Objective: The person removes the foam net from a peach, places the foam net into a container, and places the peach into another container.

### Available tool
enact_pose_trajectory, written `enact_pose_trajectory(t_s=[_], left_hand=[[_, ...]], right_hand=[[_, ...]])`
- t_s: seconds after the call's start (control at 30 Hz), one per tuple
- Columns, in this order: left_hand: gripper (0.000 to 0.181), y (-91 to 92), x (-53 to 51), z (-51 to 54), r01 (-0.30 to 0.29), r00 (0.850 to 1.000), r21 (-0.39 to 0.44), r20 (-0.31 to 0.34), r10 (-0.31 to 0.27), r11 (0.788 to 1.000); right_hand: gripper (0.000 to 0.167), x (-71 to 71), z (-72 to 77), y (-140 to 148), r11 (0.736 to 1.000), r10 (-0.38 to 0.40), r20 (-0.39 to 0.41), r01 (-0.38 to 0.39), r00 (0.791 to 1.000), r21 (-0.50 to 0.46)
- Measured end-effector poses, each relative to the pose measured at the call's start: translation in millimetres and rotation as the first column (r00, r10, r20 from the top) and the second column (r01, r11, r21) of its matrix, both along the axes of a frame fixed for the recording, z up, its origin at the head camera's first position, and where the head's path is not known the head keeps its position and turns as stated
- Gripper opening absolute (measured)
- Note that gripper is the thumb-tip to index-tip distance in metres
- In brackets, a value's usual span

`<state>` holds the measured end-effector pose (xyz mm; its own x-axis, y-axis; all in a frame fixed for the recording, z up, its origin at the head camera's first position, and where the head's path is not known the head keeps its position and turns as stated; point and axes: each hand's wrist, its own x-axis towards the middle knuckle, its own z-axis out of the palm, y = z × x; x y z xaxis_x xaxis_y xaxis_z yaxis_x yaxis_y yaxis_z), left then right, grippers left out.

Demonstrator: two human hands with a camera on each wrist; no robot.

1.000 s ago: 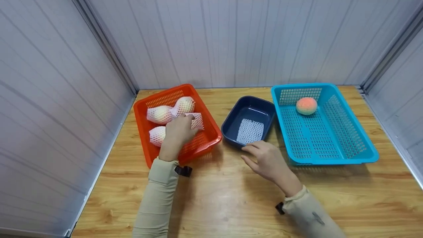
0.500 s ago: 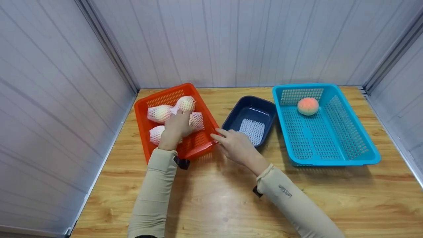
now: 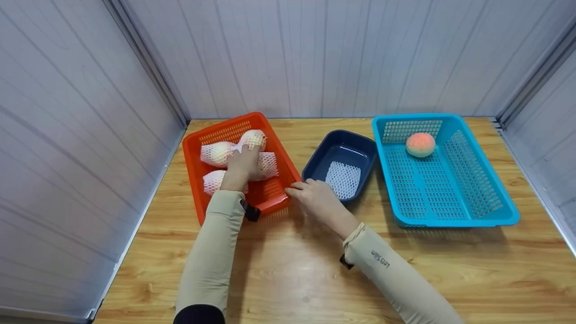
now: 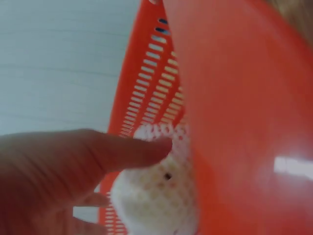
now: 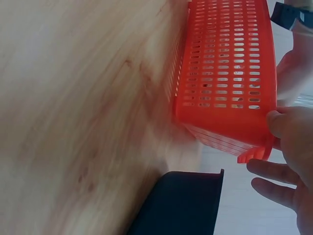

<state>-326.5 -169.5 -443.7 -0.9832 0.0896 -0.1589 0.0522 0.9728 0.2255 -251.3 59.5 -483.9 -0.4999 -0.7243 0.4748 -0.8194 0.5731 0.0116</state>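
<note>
In the head view my left hand (image 3: pixel 246 164) lies inside the red basket (image 3: pixel 281 157), spread fingers over net-wrapped fruits, such as the upper one (image 3: pixel 253 139) and the right one (image 3: pixel 268 164). The left wrist view shows my straight thumb (image 4: pixel 132 152) against a netted pale fruit (image 4: pixel 156 198); the other fingertips are partly hidden. At the basket's front right corner, my right hand (image 3: pixel 317 200) pinches the rim. The right wrist view has that hand (image 5: pixel 293 147) with thumb and a finger at the rim of the basket (image 5: pixel 227 115), two other fingers extended.
Right of the red basket stands a dark blue tray (image 3: pixel 315 163) holding a flat white net (image 3: pixel 343 180). A blue basket (image 3: pixel 454 222) farther right contains a pink-and-cream round fruit (image 3: pixel 420 145). Panels (image 3: pixel 324 58) enclose the wooden table (image 3: pixel 297 279).
My right hand has moved left from in front of the dark tray to the red basket's rim. My left hand has shifted slightly within the basket, its fingers now more spread.
</note>
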Motion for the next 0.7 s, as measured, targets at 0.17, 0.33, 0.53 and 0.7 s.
enact_pose_trajectory(t_s=[0.17, 0.33, 0.53, 0.7], left_hand=[[0.093, -1.5, -6.1, -0.1, -0.03, 0.999, 0.012, 0.04, 0.03, 0.999], [0.089, 2.8, -11.9, 6.2, -0.046, 0.994, 0.019, 0.103, 0.044, 0.999], [0.077, 5.2, -18.8, 4.7, -0.04, 0.99, -0.006, 0.138, 0.04, 0.999], [0.069, 3.3, -24.0, 0.8, -0.042, 0.984, -0.017, 0.172, 0.045, 0.999]], right_hand=[[0.033, -0.6, -4.7, -0.1, 0.999, 0.011, 0.001, -0.011, 1.0, -0.03], [0.037, -0.4, -8.1, 1.6, 0.999, 0.003, 0.008, -0.003, 1.0, -0.048], [0.04, -0.4, -11.6, 2.0, 0.998, 0.015, 0.013, -0.014, 1.0, -0.061], [0.039, -0.5, -13.0, 2.3, 0.997, 0.015, 0.014, -0.014, 1.0, -0.079]])
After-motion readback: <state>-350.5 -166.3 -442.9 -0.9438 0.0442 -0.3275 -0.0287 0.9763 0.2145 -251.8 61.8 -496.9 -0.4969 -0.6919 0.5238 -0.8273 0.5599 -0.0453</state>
